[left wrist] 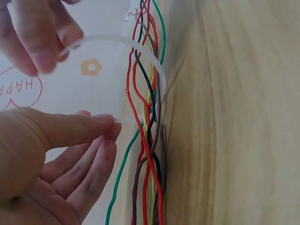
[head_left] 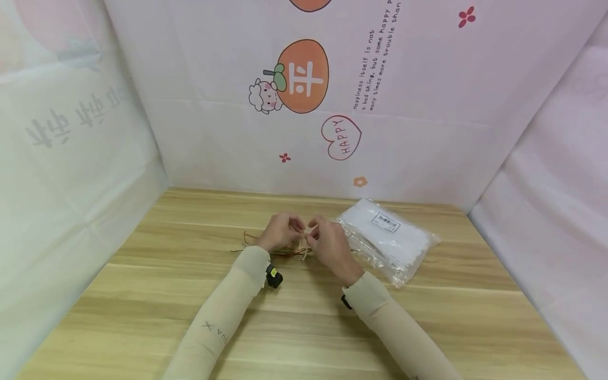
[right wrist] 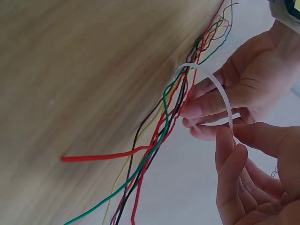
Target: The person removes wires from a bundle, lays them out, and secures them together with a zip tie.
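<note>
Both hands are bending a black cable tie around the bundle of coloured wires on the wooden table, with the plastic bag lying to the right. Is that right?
Not quite: the cable tie is translucent white, not black, as the right wrist view shows. Otherwise yes: the left hand and right hand bend it around the wires on the table, the bag to the right.

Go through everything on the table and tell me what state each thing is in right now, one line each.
Wire bundle: loose, lying on the wooden table.
Cable tie: bent in a curve round the wires, not yet closed.
Left hand: pinching one end of the tie.
Right hand: pinching the other end.
Plastic bag: lying flat beside the right hand.
</note>
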Available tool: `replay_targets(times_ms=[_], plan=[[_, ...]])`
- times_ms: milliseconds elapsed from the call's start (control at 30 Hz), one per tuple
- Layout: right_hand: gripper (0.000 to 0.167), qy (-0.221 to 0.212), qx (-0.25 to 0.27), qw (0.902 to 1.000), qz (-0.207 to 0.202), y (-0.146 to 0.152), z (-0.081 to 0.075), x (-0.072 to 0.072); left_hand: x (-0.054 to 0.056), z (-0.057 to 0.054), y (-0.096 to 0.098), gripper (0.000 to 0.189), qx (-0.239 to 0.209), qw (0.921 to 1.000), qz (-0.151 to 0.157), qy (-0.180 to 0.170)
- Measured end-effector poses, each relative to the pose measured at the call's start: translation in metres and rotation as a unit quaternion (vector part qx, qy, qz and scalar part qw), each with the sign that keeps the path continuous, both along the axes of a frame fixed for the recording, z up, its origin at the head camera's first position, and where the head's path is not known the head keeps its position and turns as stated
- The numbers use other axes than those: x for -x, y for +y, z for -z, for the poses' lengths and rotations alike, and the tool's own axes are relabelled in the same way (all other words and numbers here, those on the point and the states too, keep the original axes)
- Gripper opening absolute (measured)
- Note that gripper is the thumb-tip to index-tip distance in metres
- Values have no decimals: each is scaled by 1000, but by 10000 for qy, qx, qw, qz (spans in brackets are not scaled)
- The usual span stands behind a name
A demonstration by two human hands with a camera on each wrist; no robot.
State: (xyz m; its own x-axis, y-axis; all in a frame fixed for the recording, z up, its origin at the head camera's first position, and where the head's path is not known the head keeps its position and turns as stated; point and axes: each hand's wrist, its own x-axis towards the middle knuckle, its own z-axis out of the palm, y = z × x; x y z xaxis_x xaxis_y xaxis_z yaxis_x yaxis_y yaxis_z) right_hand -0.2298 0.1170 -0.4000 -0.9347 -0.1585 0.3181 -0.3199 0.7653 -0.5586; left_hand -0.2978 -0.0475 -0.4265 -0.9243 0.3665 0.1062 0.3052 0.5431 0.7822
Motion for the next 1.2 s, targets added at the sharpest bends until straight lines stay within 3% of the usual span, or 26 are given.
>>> replay_targets(times_ms=[367,600,833,1200], plan=[[23,-21,-61,10000,-39,-1,6,7,-9,-3,3,10,-164,9996,-146,168],[21,145,-140,9998,-91,-1,7,10,-7,-1,3,4,89,9990,-49,429],[20,227,-259,9994,-89,-2,6,11,-6,2,3,9,-160,9985,-88,517],[18,187,-468,9986,-158,-2,5,14,-8,1,3,8,-203,9983,-51,536]])
